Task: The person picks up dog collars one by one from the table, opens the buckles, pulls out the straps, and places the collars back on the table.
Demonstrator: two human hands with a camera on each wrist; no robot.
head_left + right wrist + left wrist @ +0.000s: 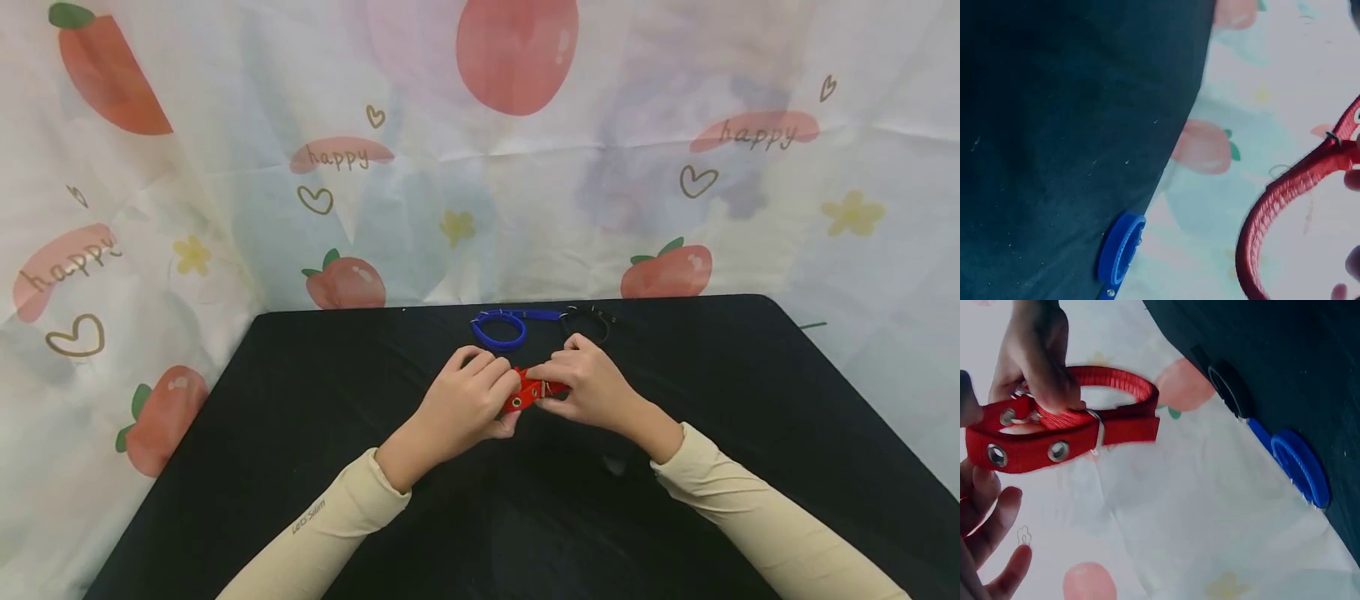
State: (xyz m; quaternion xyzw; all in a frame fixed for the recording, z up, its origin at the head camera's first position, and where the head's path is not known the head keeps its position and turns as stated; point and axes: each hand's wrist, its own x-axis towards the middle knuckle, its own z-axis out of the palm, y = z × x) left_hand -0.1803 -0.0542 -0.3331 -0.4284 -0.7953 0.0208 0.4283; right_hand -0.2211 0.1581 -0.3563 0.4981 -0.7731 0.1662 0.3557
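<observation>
Collar (1079, 442), red, apparently light and pliable, was held above the black table (337, 358); my left hand (468, 396) pinched its eyelet strap (1029, 460), my right hand (588, 385) pinched near the metal loop (1102, 432), seemingly sensible grips.

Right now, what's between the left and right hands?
The red collar: the left hand holds one side, the right hand the other. Shows in the head view.
</observation>
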